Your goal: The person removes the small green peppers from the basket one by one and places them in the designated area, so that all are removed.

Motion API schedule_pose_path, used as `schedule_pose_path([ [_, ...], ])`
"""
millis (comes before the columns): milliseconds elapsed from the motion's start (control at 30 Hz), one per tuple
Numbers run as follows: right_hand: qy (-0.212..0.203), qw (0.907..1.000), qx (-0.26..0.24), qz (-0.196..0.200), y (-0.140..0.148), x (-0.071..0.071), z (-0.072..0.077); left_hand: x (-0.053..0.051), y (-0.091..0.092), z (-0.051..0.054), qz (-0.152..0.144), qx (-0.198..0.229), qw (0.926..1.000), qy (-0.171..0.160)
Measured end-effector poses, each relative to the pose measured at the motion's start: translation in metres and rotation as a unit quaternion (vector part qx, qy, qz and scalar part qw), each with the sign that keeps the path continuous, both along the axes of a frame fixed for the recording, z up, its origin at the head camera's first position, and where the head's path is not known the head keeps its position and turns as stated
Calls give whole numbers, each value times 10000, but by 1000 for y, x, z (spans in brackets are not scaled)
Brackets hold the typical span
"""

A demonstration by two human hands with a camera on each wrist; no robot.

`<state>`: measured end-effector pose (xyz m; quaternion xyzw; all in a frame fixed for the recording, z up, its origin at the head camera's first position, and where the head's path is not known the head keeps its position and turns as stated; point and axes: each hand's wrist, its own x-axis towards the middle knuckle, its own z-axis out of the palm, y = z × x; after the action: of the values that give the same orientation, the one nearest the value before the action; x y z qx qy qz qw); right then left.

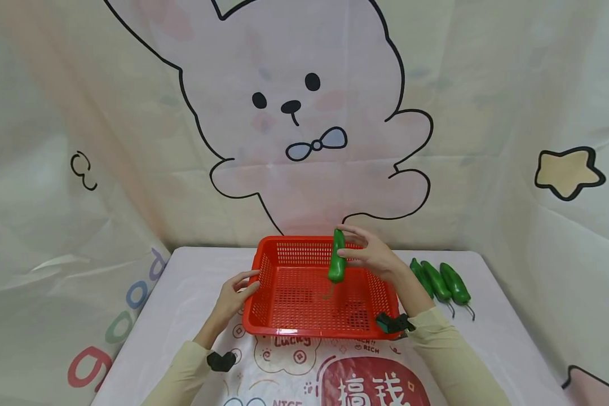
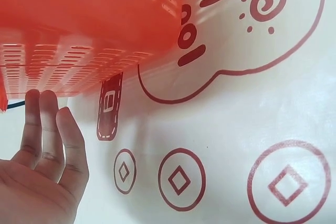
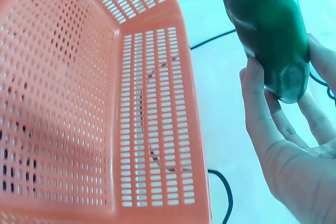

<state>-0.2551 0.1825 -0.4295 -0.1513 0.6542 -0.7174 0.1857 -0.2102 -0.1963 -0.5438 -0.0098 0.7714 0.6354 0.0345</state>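
Observation:
A green chili pepper (image 1: 337, 259) hangs stem-down over the red plastic basket (image 1: 312, 331), pinched by my right hand (image 1: 373, 256). The right wrist view shows the thumb and fingers about the tapered end of the pepper (image 3: 270, 32), with its stem end free. At the basket's left side is my left hand (image 1: 233, 296), its fingertips at the wall. In the left wrist view its fingers (image 2: 48, 129) reach up, nearly straight, to the outside of the slotted basket wall (image 2: 94, 3). No peppers show inside the basket.
Three more green peppers (image 1: 455, 283) lie side by side on the white table (image 1: 198, 270), right of the basket and beyond my right forearm. A printed cloth with a cartoon animal hangs behind the table. Dark lines run across the surface in the right wrist view.

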Motion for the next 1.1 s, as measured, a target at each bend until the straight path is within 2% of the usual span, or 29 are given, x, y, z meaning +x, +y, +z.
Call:
schedule_pose_path([
  [167,148,9998,122,-46,18,4,-2,-1,-1,-1,-31,41,10000,-50],
  [467,206,9987,80,-458,45,15,-1,-2,-2,1,-19,-73,9999,-122],
  [733,447,9960,71,-771,78,28,-9,-1,-1,0,-43,-52,9999,-114],
  [1100,618,9871,778,-1258,126,49,-19,0,-1,0,-66,-61,9999,-66],
])
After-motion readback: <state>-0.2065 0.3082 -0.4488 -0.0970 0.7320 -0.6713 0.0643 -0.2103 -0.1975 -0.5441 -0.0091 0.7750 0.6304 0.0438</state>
